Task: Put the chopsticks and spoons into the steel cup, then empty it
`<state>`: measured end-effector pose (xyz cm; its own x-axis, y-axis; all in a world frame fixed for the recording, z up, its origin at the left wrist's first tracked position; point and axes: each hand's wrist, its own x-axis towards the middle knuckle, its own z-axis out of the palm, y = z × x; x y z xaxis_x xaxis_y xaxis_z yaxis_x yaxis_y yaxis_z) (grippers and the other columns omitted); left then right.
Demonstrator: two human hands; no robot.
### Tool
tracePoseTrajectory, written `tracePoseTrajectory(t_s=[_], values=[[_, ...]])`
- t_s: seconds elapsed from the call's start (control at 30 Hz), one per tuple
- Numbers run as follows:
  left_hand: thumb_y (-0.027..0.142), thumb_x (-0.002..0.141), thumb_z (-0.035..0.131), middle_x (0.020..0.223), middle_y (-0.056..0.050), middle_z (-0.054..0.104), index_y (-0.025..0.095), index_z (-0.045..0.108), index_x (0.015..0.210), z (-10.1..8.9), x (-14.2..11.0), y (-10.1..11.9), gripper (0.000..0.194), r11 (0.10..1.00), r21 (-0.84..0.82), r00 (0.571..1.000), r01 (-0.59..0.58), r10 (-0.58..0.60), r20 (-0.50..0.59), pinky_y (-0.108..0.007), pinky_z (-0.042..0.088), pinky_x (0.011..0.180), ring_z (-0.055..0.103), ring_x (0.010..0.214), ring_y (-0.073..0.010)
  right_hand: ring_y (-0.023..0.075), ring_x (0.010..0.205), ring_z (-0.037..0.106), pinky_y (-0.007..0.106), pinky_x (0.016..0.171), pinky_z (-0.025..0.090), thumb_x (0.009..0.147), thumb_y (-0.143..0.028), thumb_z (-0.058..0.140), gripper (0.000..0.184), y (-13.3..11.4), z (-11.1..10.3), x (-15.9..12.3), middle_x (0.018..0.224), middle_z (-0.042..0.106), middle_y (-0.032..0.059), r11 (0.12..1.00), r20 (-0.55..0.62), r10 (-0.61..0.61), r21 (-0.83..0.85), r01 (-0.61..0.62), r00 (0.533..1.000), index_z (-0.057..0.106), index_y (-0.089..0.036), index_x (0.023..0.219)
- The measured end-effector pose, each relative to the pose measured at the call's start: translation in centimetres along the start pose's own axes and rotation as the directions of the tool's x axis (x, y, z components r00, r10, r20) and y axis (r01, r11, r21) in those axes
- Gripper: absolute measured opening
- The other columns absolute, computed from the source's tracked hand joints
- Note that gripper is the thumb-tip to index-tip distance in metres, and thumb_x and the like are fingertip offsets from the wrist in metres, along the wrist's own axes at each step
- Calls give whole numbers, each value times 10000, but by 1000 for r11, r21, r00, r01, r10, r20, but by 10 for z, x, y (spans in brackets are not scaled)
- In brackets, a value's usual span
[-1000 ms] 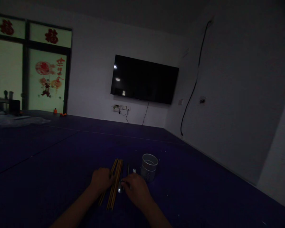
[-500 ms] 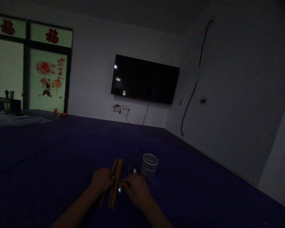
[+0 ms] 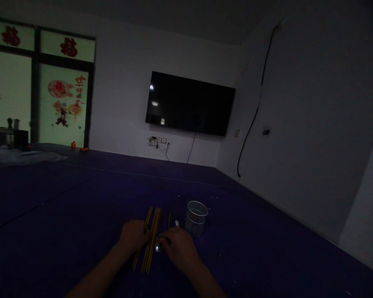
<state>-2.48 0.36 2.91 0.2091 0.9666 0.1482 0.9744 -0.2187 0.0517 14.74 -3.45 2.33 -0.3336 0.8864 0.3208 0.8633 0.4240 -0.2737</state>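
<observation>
Left hand (image 3: 133, 236) on chopsticks (image 3: 149, 250)

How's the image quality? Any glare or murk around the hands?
Head view: dim overall, with the door glass brightest; head view: white reflections on the TV, a small glint on the spoon; head view: left hand and right hand in gloom, grips hard to read; head view: cup pattern indistinct.

One view, from the person's head, looks forward and down across the flat dark-purple desk (image 3: 267, 244), near the slim tan wooden sticks (image 3: 151, 245), facing a black rectangular television (image 3: 190, 103) well beyond.
</observation>
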Motion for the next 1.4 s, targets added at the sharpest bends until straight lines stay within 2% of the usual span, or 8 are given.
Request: tracePoseTrajectory(t_s=[0.33, 0.77, 0.93, 1.07, 1.23, 1.4], values=[[311, 827, 414, 912, -148, 701, 139, 692, 884, 2, 5, -2, 332, 1000, 4, 1000, -19, 18, 23, -363, 484, 766, 662, 878, -269, 183, 927, 605, 270, 809, 383, 877, -279, 474, 241, 2, 3, 0, 948, 700, 38, 1000, -30, -12, 5, 12, 999, 704, -238, 941], [234, 817, 415, 936, -174, 692, 105, 675, 938, -4, 4, -4, 314, 999, 47, 1000, -12, 13, -9, -386, 481, 792, 651, 911, -285, 170, 955, 605, 248, 824, 378, 881, -271, 471, 250, -1, 0, 1, 967, 704, 32, 1000, 23, 7, -7, -7, 1000, 695, -249, 991], [219, 811, 440, 932, -159, 695, 128, 679, 933, -1, 7, -4, 283, 999, 43, 1000, 25, -26, 12, -357, 473, 810, 643, 941, -268, 166, 957, 603, 245, 822, 383, 897, -279, 443, 277, 0, 0, 2, 987, 700, 39, 999, 45, 14, -33, -13, 999, 694, -241, 1009], [230, 821, 442, 932, -153, 696, 117, 674, 919, 0, 9, -10, 277, 998, 16, 998, 56, -56, 2, -349, 474, 786, 644, 925, -271, 176, 977, 602, 260, 851, 386, 888, -262, 457, 266, 1, 1, 3, 995, 701, 33, 1000, 13, 5, -30, -5, 1000, 699, -240, 995], [244, 859, 413, 897, -136, 692, 116, 652, 909, -4, 8, -11, 276, 998, -22, 995, 66, -68, -74, -330, 465, 746, 642, 879, -252, 195, 1004, 605, 285, 883, 403, 865, -236, 478, 266, -1, -1, 1, 1024, 698, 44, 1000, -56, 17, 23, -16, 998, 696, -242, 1017], [234, 893, 363, 843, -120, 670, 122, 616, 865, -12, 2, 3, 277, 999, -50, 969, -21, 8, -249, -342, 448, 741, 607, 838, -243, 216, 1038, 598, 329, 920, 415, 898, -301, 435, 336, -1, -2, -1, 1104, 674, 73, 989, -176, 99, 130, -77, 979, 638, -219, 1152]])
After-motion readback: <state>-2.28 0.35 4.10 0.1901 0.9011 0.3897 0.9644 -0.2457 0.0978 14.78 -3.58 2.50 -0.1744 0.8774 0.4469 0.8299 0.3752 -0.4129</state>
